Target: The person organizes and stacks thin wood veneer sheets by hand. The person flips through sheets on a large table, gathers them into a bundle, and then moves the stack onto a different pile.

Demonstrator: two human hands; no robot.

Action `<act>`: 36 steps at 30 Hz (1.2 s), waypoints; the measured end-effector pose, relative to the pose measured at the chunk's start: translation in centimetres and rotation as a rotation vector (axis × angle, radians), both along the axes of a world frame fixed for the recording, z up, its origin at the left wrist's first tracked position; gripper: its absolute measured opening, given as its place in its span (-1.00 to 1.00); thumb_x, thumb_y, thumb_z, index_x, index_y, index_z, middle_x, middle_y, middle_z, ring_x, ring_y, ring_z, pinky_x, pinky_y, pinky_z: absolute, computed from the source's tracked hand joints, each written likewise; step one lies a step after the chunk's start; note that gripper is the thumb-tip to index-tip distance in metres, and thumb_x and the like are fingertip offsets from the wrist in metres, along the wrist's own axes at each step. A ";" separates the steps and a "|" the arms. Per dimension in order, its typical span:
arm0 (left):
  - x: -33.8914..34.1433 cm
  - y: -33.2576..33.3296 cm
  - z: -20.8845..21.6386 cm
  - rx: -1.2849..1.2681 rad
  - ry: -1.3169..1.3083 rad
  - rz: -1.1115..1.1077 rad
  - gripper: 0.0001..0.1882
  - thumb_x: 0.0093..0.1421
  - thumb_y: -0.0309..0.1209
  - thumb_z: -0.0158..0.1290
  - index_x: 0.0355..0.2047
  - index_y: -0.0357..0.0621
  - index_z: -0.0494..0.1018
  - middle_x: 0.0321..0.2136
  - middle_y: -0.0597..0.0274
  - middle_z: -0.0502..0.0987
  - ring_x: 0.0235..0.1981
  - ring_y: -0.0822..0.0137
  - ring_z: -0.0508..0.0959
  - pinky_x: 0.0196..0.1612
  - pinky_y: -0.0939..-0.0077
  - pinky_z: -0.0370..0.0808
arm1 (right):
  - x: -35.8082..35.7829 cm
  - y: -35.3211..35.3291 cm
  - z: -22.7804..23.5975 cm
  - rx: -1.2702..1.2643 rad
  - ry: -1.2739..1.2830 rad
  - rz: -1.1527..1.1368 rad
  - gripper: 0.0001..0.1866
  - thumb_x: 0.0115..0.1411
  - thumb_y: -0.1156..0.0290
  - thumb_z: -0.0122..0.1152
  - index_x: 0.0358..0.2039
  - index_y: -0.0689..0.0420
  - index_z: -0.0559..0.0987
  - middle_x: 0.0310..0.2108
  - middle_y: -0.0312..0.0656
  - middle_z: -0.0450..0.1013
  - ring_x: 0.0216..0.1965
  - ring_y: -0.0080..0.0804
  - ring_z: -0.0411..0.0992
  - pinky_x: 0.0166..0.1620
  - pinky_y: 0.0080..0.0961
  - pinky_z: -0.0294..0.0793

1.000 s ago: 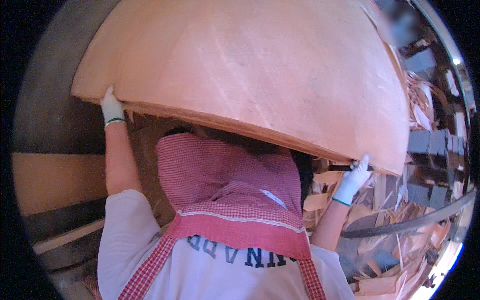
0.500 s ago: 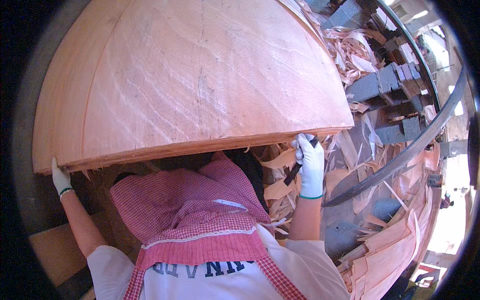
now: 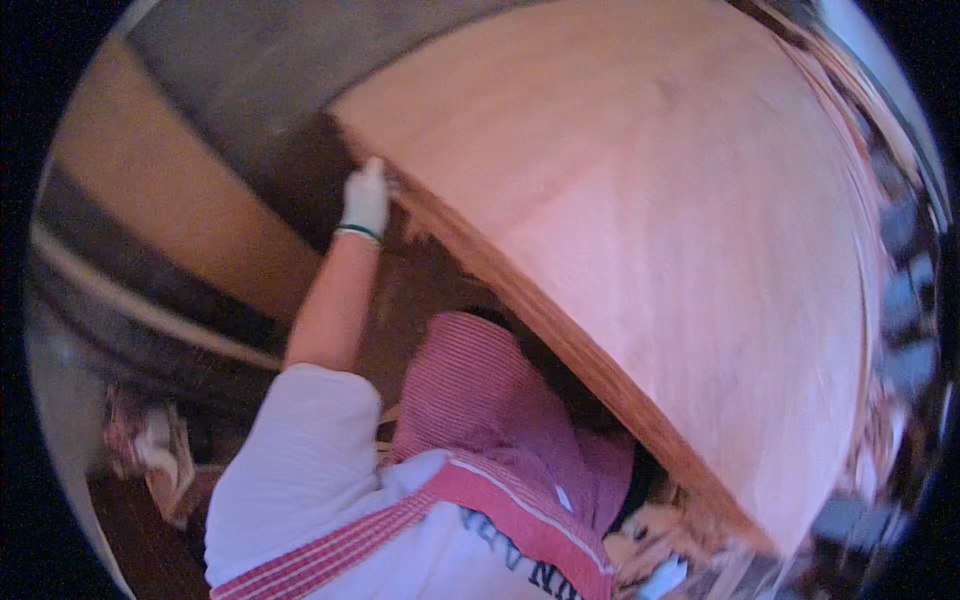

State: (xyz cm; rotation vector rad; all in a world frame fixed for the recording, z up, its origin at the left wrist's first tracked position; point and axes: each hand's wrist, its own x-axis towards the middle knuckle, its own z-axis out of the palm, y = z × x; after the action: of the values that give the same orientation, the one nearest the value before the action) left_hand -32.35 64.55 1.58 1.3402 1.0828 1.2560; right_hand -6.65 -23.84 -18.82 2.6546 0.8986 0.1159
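Note:
A thick stack of pale wood veneer sheets (image 3: pixel 650 220) slants across the view, its layered front edge running from upper left to lower right. My left hand (image 3: pixel 367 197), in a white glove with a green cuff, grips this edge near the far left corner, thumb up by the top sheet and the other fingers partly hidden. I cannot make out my right hand; the area by the near right corner is blurred and cut off by the picture's rim. My checked red apron (image 3: pixel 480 390) is close to the stack's edge.
Torn veneer scraps (image 3: pixel 690 530) lie below the near right corner. Blue-grey blocks (image 3: pixel 908 365) line the right side. On the left are a tan board (image 3: pixel 190 180), a dark grey surface (image 3: pixel 240 60) and a long pale rail (image 3: pixel 150 310).
The view has swung left, so the stack now slants. My left hand still holds its edge. The right hand, which held a dark tool at the edge, no longer shows.

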 end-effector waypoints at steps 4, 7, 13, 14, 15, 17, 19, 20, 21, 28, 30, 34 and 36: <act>-5.2 1.0 -3.5 -0.022 0.040 0.532 -0.71 0.23 -0.32 -0.08 -0.20 -0.34 0.39 -0.34 0.06 0.51 -0.41 0.20 0.51 -0.32 0.35 0.48 | -1.3 7.5 8.2 0.161 0.295 -0.276 -0.64 0.19 0.21 -0.02 -0.45 0.27 0.54 -0.48 0.10 0.49 -0.46 -0.01 0.46 -0.33 -0.20 0.46; -5.7 2.5 -2.4 0.331 0.471 0.536 -0.68 0.20 -0.29 -0.07 -0.15 -0.27 0.44 -0.22 -0.03 0.53 -0.11 0.03 0.48 0.00 0.25 0.37 | -0.5 10.7 6.3 -0.300 0.441 0.121 -0.59 0.20 0.19 -0.08 -0.42 0.31 0.56 -0.42 0.11 0.50 -0.37 -0.01 0.47 -0.28 -0.16 0.45; 0.5 9.4 1.7 1.035 1.268 0.369 -0.56 0.16 -0.05 -0.06 -0.13 -0.14 0.44 -0.14 -0.04 0.49 -0.08 -0.04 0.45 0.00 0.14 0.36 | -5.0 21.8 10.5 0.205 0.847 -0.058 -0.46 0.23 0.18 -0.09 0.11 0.32 0.31 -0.10 0.23 0.41 -0.09 0.11 0.39 -0.06 -0.18 0.39; 1.6 11.0 2.3 0.850 1.386 0.200 -0.50 0.15 0.02 -0.09 -0.12 -0.13 0.43 -0.14 -0.01 0.49 -0.08 -0.01 0.45 0.00 0.15 0.36 | -5.7 21.3 10.9 0.153 0.788 -0.005 -0.45 0.22 0.18 -0.08 0.11 0.32 0.31 -0.11 0.23 0.42 -0.10 0.11 0.40 -0.07 -0.18 0.40; 2.6 12.3 2.7 0.557 1.327 0.002 -0.44 0.17 0.07 -0.12 -0.04 -0.12 0.41 -0.05 0.00 0.47 -0.01 0.03 0.44 0.07 0.17 0.33 | -6.6 21.4 12.0 0.107 0.707 0.023 -0.44 0.21 0.17 -0.07 0.10 0.32 0.31 -0.12 0.23 0.42 -0.11 0.11 0.41 -0.08 -0.17 0.40; 3.5 13.9 1.9 0.287 1.300 -0.182 -0.28 0.19 0.14 -0.16 0.15 -0.17 0.27 0.14 -0.03 0.30 0.17 0.05 0.30 0.20 0.26 0.22 | -8.8 22.1 15.1 0.185 0.687 0.012 -0.40 0.16 0.20 0.01 0.12 0.34 0.28 -0.27 0.23 0.46 -0.40 0.10 0.45 -0.31 -0.12 0.46; -2.0 17.1 0.6 0.289 1.300 -0.220 -0.27 0.21 0.07 -0.13 0.17 -0.30 0.20 0.14 -0.16 0.27 0.20 0.00 0.24 0.24 0.26 0.15 | -10.6 24.3 17.7 0.283 0.613 0.169 -0.37 0.17 0.20 0.01 0.16 0.33 0.22 -0.44 0.18 0.47 -0.53 0.09 0.43 -0.43 -0.11 0.44; -1.9 17.0 0.7 0.211 1.317 -0.224 -0.26 0.21 0.08 -0.14 0.18 -0.31 0.17 0.15 -0.17 0.26 0.20 0.00 0.24 0.23 0.26 0.15 | -11.8 24.0 18.1 0.219 0.739 0.034 -0.35 0.19 0.22 0.00 0.19 0.33 0.14 -0.56 0.11 0.45 -0.59 0.06 0.41 -0.48 -0.10 0.41; -2.0 17.2 1.6 0.140 1.345 -0.253 -0.24 0.20 0.08 -0.13 0.20 -0.30 0.14 0.15 -0.17 0.26 0.19 -0.02 0.25 0.22 0.25 0.17 | -12.5 25.7 20.4 0.173 0.821 -0.047 -0.34 0.21 0.22 -0.03 0.20 0.37 0.10 -0.57 0.10 0.44 -0.61 0.04 0.41 -0.51 -0.09 0.38; 7.7 16.7 13.6 0.235 1.936 -0.045 -0.41 0.14 -0.15 0.00 0.11 -0.19 0.24 0.07 -0.13 0.34 0.09 -0.11 0.32 0.10 0.04 0.28 | -10.4 29.9 24.7 0.176 1.006 -0.240 -0.43 0.14 0.13 -0.04 0.06 0.26 0.24 -0.50 0.15 0.47 -0.55 0.16 0.45 -0.46 0.02 0.44; 6.6 11.8 14.3 0.398 1.735 -0.065 -0.49 0.11 -0.24 0.01 0.03 -0.22 0.29 0.03 -0.12 0.36 0.06 -0.11 0.33 0.07 0.04 0.30 | -13.2 27.8 26.0 0.151 1.076 -0.305 -0.62 0.15 0.18 -0.07 -0.14 0.20 0.30 -0.47 0.17 0.48 -0.46 0.16 0.47 -0.40 0.05 0.43; 7.3 6.9 17.1 0.868 1.310 -0.331 -0.67 0.09 -0.35 -0.01 -0.16 -0.29 0.37 -0.15 -0.14 0.42 -0.11 -0.11 0.40 -0.07 0.05 0.35 | -14.0 30.7 32.7 0.082 1.103 -0.363 -0.60 0.12 0.11 -0.07 -0.26 0.17 0.52 -0.34 0.12 0.51 -0.31 0.11 0.49 -0.22 -0.03 0.46; 5.9 -2.3 19.0 0.778 1.179 -0.622 -0.73 0.07 -0.35 0.00 -0.28 -0.30 0.39 -0.28 -0.16 0.44 -0.23 -0.13 0.41 -0.15 0.05 0.35 | -16.3 26.6 35.4 0.105 1.086 -0.464 -0.59 0.16 0.07 -0.12 -0.35 0.12 0.58 -0.33 0.08 0.52 -0.30 0.09 0.49 -0.18 -0.06 0.45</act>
State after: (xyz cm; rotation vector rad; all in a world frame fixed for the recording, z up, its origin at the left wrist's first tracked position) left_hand -26.44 62.25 20.59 2.9155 0.7264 0.2925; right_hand -22.92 2.77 16.62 2.8494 0.4631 -1.5179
